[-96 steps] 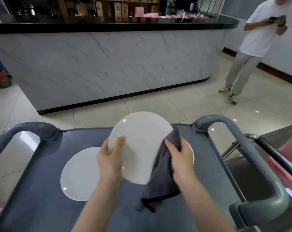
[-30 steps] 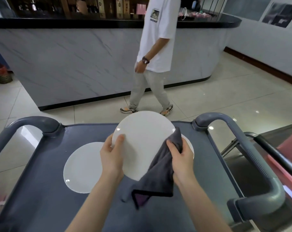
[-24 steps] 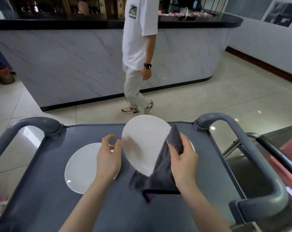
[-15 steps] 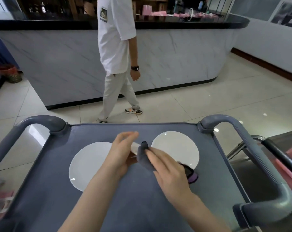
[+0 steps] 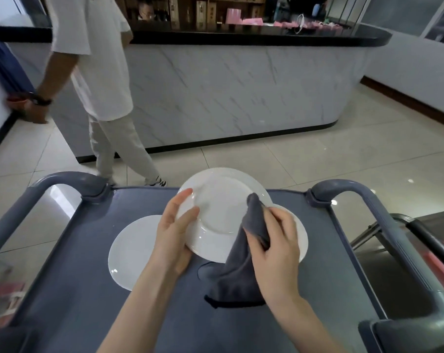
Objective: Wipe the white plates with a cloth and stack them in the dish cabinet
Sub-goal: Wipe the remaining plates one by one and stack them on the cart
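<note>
Right grip point(image 5: 274, 245) clamped on a bunched grey cloth point(image 5: 238, 273), a worker rubs the upturned underside of a white plate point(image 5: 221, 207), which the left grip point(image 5: 175, 235) pinches by its left rim, tilted above a grey cart point(image 5: 88, 289). The pinch on one edge looks like the weak point: a firm push from the cloth could lever the plate loose. It would then likely drop onto the second plate point(image 5: 301, 235), lying flat right under its right edge, and chip both. A third plate point(image 5: 132, 250) lies on the cart just left of the held plate. The cloth's tail hangs below the plate and could snag. Beyond the plate, a passer-by point(image 5: 101, 72) walks close to the cart's far end, where a knock could jolt the work. Farther beyond stands a marble bar point(image 5: 241, 85). No dish cabinet is in view.
</note>
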{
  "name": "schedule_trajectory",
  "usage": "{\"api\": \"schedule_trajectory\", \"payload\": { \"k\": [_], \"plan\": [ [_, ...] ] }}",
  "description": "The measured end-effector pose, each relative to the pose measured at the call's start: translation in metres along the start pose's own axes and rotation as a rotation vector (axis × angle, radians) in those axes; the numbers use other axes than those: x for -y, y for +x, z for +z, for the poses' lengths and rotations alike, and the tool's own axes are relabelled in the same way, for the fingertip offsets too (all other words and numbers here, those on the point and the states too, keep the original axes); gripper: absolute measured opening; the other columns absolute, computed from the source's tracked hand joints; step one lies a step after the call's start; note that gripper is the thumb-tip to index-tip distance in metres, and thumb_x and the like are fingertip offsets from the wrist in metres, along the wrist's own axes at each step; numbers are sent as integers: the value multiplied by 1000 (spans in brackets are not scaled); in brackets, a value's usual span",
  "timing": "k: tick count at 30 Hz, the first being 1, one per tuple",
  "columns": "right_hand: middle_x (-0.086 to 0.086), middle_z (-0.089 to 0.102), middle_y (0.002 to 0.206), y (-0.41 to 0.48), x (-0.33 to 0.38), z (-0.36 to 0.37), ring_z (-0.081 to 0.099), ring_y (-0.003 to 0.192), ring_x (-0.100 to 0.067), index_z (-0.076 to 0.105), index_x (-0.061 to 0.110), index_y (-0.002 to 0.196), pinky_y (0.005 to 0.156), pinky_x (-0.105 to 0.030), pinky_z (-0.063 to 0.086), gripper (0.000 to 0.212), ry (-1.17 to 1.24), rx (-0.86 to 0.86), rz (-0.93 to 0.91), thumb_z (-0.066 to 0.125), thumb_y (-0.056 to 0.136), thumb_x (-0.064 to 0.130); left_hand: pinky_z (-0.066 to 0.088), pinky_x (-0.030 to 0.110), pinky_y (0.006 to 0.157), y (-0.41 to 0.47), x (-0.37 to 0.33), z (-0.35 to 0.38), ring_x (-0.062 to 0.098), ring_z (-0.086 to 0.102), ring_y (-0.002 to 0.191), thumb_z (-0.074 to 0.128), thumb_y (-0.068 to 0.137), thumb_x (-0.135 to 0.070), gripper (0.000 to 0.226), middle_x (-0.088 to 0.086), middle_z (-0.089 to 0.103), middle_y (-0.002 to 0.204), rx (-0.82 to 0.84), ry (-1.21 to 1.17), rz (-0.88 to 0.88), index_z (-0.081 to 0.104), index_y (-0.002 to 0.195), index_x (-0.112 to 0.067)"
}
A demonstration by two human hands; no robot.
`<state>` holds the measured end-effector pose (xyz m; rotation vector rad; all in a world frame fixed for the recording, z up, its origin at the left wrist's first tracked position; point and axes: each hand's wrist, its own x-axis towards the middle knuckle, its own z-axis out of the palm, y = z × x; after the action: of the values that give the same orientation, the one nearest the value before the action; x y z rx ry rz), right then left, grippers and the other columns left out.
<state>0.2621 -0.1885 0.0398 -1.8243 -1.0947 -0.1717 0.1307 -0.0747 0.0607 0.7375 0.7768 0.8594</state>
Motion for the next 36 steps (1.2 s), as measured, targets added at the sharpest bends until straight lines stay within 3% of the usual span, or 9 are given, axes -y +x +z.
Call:
{"api": "schedule_trajectory", "payload": {
  "k": [3, 7, 11, 16, 20, 27, 30, 32, 36],
  "plan": [
    [5, 62, 124, -11, 9, 7, 56, 116, -7, 56, 14, 137, 99, -20, 43, 43, 11, 129, -167, 54, 95, 23, 55, 41, 93, -2, 2, 3, 27, 70, 112, 59, 99, -10, 37, 5, 72, 125, -47, 38, 77, 65, 127, -33],
    [-5, 44, 152, -19, 23, 25, 35, 144, -16, 46, 9, 145, 117, -31, 28, 49, -172, 390, -446, 41, 101, 29, 56, 33, 93, -5, 5, 7, 21, 72, 109, 52, 103, -11, 36, 7, 76, 115, -23, 87, 61, 62, 133, -29],
    [-6, 42, 153, 22, 27, 34, 34, 144, -17, 46, 7, 144, 118, -24, 18, 57, -205, 399, -260, 30, 99, 38, 52, 27, 93, -7, 9, 1, 10, 69, 113, 49, 105, -12, 34, -8, 75, 119, -55, 144, 113, 65, 127, -33],
    [6, 32, 158, 7, 1, 9, 27, 147, -10, 41, 12, 148, 116, -15, 19, 56, -177, 362, -192, 26, 103, 43, 56, 15, 72, 0, -7, -7, -1, 72, 90, 50, 105, -14, 32, -18, 77, 105, -81, 100, 168, 65, 121, -37],
    [-6, 44, 152, -9, 23, 30, 35, 144, -16, 47, 6, 144, 119, -28, 24, 49, -170, 427, -443, 34, 105, 32, 55, 26, 90, 1, -4, -1, 11, 71, 107, 49, 105, -12, 33, -3, 76, 115, -61, 126, 134, 67, 121, -34],
    [8, 28, 159, 29, 3, 30, 17, 148, -3, 36, 17, 151, 118, -31, 27, 56, -200, 346, -157, 26, 102, 43, 55, 29, 91, 1, -14, 0, 8, 70, 109, 51, 105, -16, 33, -16, 74, 116, -98, 123, 176, 68, 118, -41],
    [0, 37, 156, -1, 11, 25, 28, 147, -12, 45, 9, 146, 117, -34, 29, 51, -163, 308, -275, 30, 105, 36, 57, 28, 89, 1, -15, 1, 12, 71, 109, 51, 105, -15, 34, -11, 75, 116, -78, 132, 157, 67, 121, -40],
    [-5, 43, 153, -9, 21, 33, 33, 145, -16, 49, 6, 143, 118, -34, 28, 48, -170, 348, -432, 33, 105, 30, 52, 34, 101, 1, -11, 1, 17, 69, 115, 50, 105, -14, 35, -3, 75, 119, -66, 136, 136, 68, 122, -37],
    [-1, 38, 156, 32, 27, 42, 26, 147, -9, 44, 11, 147, 120, -28, 20, 51, -190, 414, -344, 31, 103, 36, 46, 42, 110, -2, -5, 4, 17, 66, 120, 49, 105, -13, 35, -2, 73, 124, -63, 134, 108, 69, 120, -37]
  ]
}}
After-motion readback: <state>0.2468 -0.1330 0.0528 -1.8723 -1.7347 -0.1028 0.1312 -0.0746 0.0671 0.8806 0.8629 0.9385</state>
